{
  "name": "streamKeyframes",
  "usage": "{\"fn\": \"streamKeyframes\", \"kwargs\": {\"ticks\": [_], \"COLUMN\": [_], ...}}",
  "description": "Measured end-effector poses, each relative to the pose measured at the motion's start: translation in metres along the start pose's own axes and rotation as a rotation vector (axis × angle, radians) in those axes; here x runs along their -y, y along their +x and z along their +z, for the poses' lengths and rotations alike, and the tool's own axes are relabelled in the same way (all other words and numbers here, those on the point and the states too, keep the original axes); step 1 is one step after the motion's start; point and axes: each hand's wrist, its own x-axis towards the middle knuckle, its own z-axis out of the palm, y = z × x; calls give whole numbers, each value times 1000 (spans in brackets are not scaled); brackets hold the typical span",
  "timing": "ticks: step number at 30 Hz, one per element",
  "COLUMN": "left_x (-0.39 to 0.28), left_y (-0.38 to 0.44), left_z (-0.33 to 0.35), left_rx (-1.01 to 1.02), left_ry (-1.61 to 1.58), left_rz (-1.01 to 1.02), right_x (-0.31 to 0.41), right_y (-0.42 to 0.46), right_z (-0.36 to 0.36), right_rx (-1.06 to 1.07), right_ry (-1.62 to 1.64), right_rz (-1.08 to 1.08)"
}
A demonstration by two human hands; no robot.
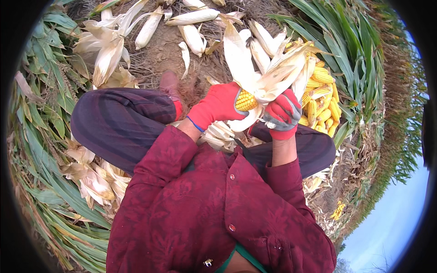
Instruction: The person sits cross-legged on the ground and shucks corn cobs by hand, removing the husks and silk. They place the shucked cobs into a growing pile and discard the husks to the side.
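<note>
In the head view both of my hands wear red gloves with grey coated palms. My left hand [220, 104] grips a yellow corn cob [245, 100], whose kernels show beside the fingers. Pale husk leaves [280, 75] spread up and to the right from the cob's base. My right hand [282, 111] is closed on the husk at that base; its fingertips are partly hidden. More loose husks [218, 133] lie in my lap, under the hands.
Husked yellow cobs [321, 99] are heaped at the right, by my knee. Several cobs in pale husks [193, 17] lie on the soil ahead. Green corn stalks [344, 51] lie at the right and more leaves [51, 170] at the left. Dry husks [97, 181] lie beside my left leg.
</note>
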Motion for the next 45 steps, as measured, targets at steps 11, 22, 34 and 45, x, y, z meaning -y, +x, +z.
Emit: {"fn": "streamKeyframes", "kwargs": {"ticks": [11, 22, 34, 45], "left_x": [50, 15, 42, 17], "left_y": [25, 14, 21, 10], "left_z": [-37, -29, 16, 40], "left_rx": [-570, -192, -433, -251], "left_ry": [-1187, -1535, -338, 273], "left_rz": [-240, -221, -405, -61], "right_x": [-34, -101, -56, -1], "right_y": [-31, 3, 7, 55], "right_z": [-56, -32, -49, -26], "right_rx": [-862, -555, -801, -437], "right_ry": [-2091, -1589, -1775, -2008], "right_rz": [182, -19, -459, -400]}}
